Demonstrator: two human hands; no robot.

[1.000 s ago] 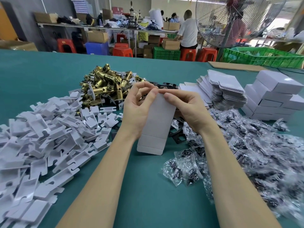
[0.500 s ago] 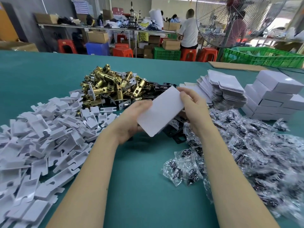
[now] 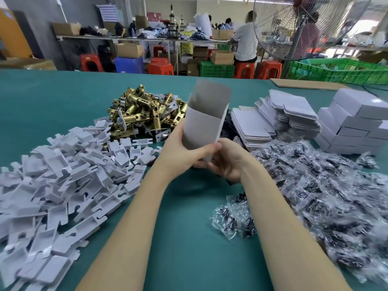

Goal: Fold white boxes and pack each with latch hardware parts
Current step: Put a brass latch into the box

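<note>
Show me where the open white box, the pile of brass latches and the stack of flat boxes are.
open white box (image 3: 201, 129), head view, front wall
pile of brass latches (image 3: 144, 110), head view, middle
stack of flat boxes (image 3: 294, 110), head view, top sheet

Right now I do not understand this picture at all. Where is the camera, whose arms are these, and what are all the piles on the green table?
The camera sits on a person's head and looks down at their own arms; there is no machine. The left hand and right hand together hold a white box, upright with its top flap open. On the green table lie white card inserts at the left, brass latches behind, bagged dark parts at the right, flat unfolded boxes and finished boxes far right.
</note>
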